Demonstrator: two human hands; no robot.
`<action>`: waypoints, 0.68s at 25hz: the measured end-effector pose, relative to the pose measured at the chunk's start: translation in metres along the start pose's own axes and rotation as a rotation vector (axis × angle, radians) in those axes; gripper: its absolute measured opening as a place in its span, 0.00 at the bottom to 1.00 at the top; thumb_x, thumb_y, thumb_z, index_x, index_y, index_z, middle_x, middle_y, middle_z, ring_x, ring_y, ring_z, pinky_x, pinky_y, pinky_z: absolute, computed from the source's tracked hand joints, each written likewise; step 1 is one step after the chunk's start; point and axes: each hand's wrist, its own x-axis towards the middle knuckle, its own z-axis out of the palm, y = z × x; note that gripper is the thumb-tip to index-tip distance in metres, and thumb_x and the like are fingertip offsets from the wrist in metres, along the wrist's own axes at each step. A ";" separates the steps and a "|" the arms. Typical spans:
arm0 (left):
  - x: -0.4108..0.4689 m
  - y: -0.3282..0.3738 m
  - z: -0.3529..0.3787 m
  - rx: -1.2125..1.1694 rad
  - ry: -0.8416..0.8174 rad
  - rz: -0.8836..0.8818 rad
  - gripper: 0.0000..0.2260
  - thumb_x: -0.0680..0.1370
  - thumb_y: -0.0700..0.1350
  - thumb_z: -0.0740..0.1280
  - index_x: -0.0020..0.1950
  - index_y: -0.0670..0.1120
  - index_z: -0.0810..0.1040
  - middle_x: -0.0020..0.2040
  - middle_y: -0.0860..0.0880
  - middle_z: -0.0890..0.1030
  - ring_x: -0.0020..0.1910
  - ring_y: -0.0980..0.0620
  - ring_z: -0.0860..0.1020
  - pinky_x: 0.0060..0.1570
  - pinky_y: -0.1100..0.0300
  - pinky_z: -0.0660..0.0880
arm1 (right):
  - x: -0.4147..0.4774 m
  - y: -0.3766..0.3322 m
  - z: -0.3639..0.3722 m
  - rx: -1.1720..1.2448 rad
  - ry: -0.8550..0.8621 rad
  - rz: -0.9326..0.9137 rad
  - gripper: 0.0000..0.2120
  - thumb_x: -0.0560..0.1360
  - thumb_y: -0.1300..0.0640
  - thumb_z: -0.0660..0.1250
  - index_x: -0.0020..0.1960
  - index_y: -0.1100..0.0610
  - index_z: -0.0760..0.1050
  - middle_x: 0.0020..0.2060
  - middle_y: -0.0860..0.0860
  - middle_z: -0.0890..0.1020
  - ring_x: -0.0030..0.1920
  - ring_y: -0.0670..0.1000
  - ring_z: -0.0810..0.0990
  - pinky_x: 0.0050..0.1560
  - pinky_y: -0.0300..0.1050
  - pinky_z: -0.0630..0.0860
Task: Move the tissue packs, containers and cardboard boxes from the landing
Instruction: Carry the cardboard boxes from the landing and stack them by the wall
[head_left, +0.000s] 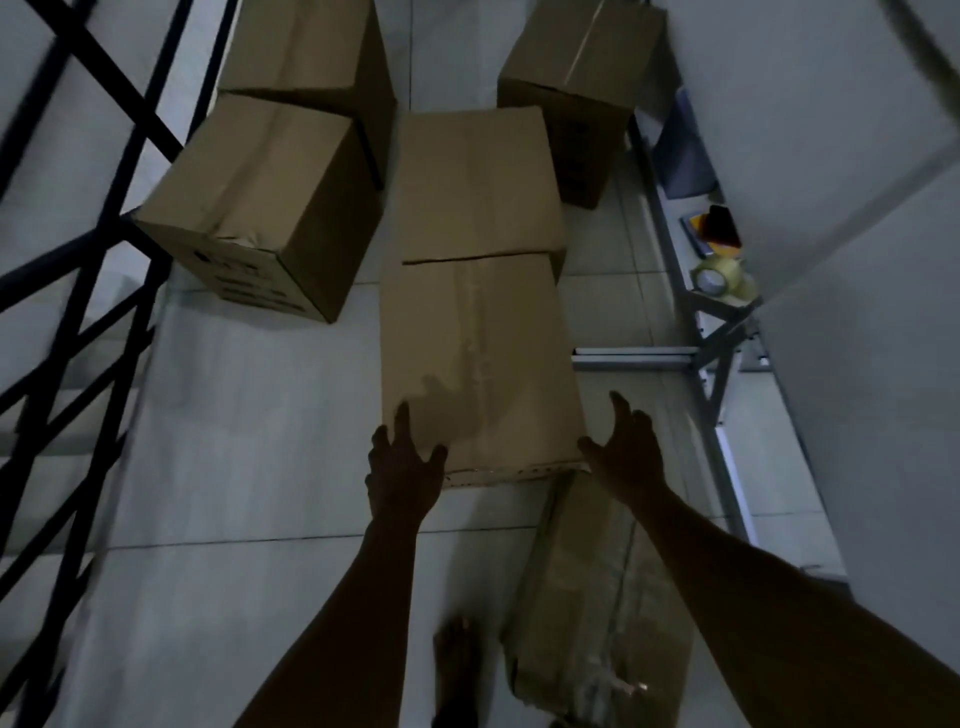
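The fingers (401, 422) of the left hand (402, 475) are straight and spread, grasping nothing. Their tips lie over the near left corner of the long cardboard box (480, 353) in the middle of the frame, but I cannot tell if they touch it. The right hand (629, 457) is released too, splayed just beside the box's near right corner and apart from it.

Both hands are coming in at the near end only. A box this long, lifted from one end, would likely dip at the far end and could slip out of the palms. Its near edge looks ragged and might tear under a pinch. Its far end butts against a second box (475, 176), which may drag along with it. A wrapped box (597, 587) lies at the lower right, close to a bare foot (457, 657), so a dropped load or a backward step could end badly. The dim light makes edges harder to judge.

The floor (234, 467) is pale smooth tile, easy to slide cardboard on. A black railing (78, 291) runs down the left. More boxes stand beyond: a tilted box (260, 208) at left and another box (571, 78) at upper right. A metal shelf (722, 332) with a tape roll (723, 283) lines the white wall (857, 260) at right.
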 end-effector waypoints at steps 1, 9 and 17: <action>0.012 -0.003 0.002 0.002 0.006 -0.021 0.38 0.77 0.57 0.68 0.80 0.56 0.49 0.76 0.41 0.60 0.71 0.36 0.65 0.65 0.36 0.69 | 0.014 -0.006 0.006 -0.001 -0.016 0.002 0.42 0.74 0.47 0.71 0.79 0.49 0.50 0.74 0.61 0.61 0.70 0.63 0.68 0.63 0.58 0.73; 0.113 -0.030 0.009 -0.152 -0.099 -0.057 0.42 0.76 0.57 0.69 0.79 0.60 0.43 0.77 0.43 0.60 0.71 0.37 0.66 0.65 0.40 0.69 | 0.119 -0.049 0.046 0.117 -0.130 -0.022 0.52 0.68 0.39 0.75 0.79 0.41 0.43 0.74 0.58 0.63 0.70 0.64 0.68 0.65 0.62 0.69; 0.150 -0.020 0.006 -0.117 -0.112 0.125 0.46 0.76 0.52 0.71 0.80 0.56 0.38 0.79 0.46 0.58 0.71 0.39 0.68 0.65 0.40 0.70 | 0.143 -0.060 0.050 0.182 -0.210 -0.068 0.54 0.67 0.41 0.76 0.77 0.35 0.40 0.79 0.49 0.56 0.74 0.60 0.64 0.71 0.62 0.65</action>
